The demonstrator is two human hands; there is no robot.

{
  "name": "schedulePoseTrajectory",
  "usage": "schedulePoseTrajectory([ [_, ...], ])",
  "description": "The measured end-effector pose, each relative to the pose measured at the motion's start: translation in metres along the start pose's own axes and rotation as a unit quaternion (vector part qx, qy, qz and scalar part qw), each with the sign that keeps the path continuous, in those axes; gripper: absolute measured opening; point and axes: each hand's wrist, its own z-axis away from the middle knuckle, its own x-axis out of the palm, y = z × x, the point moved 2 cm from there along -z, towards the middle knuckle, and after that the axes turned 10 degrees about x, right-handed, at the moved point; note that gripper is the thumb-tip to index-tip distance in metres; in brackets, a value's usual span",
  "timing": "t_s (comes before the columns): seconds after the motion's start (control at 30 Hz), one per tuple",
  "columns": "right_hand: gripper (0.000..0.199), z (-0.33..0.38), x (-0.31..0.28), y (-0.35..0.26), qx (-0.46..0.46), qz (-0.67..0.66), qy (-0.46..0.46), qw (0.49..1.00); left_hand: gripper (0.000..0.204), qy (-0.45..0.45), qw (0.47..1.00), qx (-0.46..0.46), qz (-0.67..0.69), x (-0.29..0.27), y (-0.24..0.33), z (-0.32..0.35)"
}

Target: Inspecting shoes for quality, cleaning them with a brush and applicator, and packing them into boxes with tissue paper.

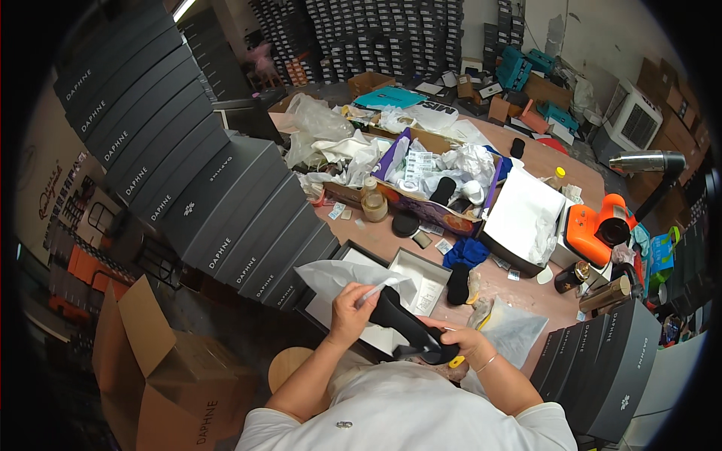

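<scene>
A black boot [406, 320] is held slantwise in front of my body, its shaft toward the upper left and its foot toward me. At the shaft's top, my left hand [351, 311] is closed, pinching a sheet of white tissue paper or thin bag [331, 276]; which of these it is, I cannot tell. My right hand [470, 346] grips the boot's lower part, thumb along it. Under the boot lies an open grey shoe box [427, 272] with a white inside, partly hidden by the paper and my hands.
Tall stacks of dark shoe boxes [226, 203] rise at left, with more boxes [602, 361] at right. A brown carton [162, 376] stands lower left. On the table are a purple-edged box [391, 180] of crumpled paper, a bottle [373, 201], blue cloth [468, 253] and an orange device [590, 229].
</scene>
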Motion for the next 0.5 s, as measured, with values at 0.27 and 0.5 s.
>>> schedulePoseTrajectory([
  [0.27, 0.070, -0.054, 0.060, -0.017, -0.105, 0.220, 0.277, 0.929, 0.032, -0.023, 0.957, 0.274, -0.087, -0.001, 0.043, -0.004],
  [0.5, 0.048, -0.053, 0.037, -0.002, -0.209, -0.295, 0.180, 0.915, 0.035, -0.073, 0.966, 0.244, -0.033, 0.026, 0.030, 0.019],
])
